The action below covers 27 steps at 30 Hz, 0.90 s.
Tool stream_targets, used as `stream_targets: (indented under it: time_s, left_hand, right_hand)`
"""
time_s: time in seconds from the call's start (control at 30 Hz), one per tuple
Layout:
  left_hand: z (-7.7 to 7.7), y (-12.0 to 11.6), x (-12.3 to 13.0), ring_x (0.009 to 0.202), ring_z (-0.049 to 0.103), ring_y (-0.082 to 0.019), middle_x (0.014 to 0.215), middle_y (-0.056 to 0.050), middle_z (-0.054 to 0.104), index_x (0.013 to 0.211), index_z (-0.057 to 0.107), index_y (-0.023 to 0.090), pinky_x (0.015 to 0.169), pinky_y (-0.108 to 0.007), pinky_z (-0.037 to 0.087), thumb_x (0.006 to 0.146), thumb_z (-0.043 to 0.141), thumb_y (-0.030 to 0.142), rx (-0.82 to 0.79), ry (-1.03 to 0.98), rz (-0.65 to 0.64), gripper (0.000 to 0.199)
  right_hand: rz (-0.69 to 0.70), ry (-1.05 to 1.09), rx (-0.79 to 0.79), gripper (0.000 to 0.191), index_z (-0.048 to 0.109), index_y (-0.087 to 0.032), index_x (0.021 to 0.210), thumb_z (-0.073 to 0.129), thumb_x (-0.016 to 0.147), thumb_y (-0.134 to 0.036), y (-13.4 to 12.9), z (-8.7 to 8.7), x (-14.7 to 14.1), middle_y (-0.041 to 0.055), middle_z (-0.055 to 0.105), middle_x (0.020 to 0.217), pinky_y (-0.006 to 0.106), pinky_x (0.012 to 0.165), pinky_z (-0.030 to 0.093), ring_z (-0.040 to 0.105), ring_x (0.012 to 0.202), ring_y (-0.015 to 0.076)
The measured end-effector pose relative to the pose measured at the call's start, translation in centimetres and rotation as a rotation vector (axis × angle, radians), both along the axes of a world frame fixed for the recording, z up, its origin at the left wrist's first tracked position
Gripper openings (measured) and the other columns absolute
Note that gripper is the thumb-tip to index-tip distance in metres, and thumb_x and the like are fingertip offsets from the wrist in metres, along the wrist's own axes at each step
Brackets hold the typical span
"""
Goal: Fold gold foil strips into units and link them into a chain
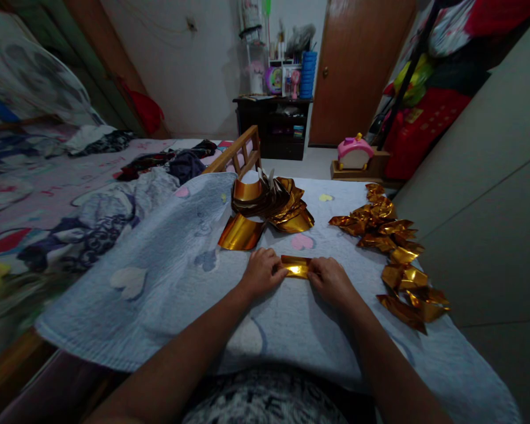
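A narrow strip of shiny gold foil paper (pixel 297 268) lies between my two hands on the blue cloth (pixel 194 327). My left hand (pixel 262 272) pinches its left end, and my right hand (pixel 330 279) pinches the right end. Just beyond my hands is a loose stack of gold foil sheets (pixel 291 219), some curled upward. One curved gold sheet (pixel 241 233) lies apart at the front left of that stack. Along the right side spreads a pile of folded gold foil pieces (pixel 404 256).
To the left stands a bed (pixel 48 191) strewn with clothes, with a wooden rail (pixel 247 147) at its end. A dark cabinet (pixel 271 129) and a brown door (pixel 357 70) are at the back. A pale panel (pixel 481 206) borders the right side.
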<state>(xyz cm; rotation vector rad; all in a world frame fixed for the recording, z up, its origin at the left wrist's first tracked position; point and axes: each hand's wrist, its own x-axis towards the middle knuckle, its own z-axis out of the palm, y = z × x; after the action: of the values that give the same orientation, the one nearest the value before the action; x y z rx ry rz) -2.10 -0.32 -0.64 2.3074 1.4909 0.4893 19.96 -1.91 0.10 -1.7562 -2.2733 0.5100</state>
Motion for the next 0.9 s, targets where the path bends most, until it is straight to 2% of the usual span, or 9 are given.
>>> stream_targets:
  time_s: [0.27,0.53,0.9]
  left_hand:
    - [0.35,0.08,-0.12,0.097,0.056,-0.023,0.095,-0.005,0.065,0.08,0.067,0.018,0.088,-0.039,0.036,0.089,0.067,0.033,-0.038,0.016,-0.021,0.018]
    - [0.78,-0.06,0.21,0.095,0.055,-0.023,0.093,-0.005,0.064,0.078,0.065,0.019,0.087,-0.038,0.037,0.088,0.064,0.029,-0.032,0.025,-0.017,0.014]
    - [0.47,-0.27,0.3,0.096,0.054,-0.024,0.093,-0.005,0.063,0.079,0.064,0.019,0.088,-0.039,0.037,0.086,0.065,0.028,-0.005,0.03,0.004,0.011]
  right_hand:
    - [0.035,0.013,-0.018,0.015,0.068,-0.017,0.084,0.055,0.091,-0.018,0.14,0.02,0.24,0.007,0.069,0.087,0.03,0.073,0.031,0.055,0.082,0.0185]
    - [0.033,-0.029,-0.012,0.017,0.069,-0.017,0.085,0.053,0.092,-0.019,0.13,0.09,0.09,0.0069,0.068,0.088,0.03,0.073,0.03,0.054,0.083,0.0183]
    - [-0.005,-0.009,0.01,0.012,0.067,-0.017,0.085,0.057,0.09,-0.021,0.02,-0.36,0.09,0.0077,0.069,0.089,0.03,0.072,0.03,0.054,0.083,0.0192]
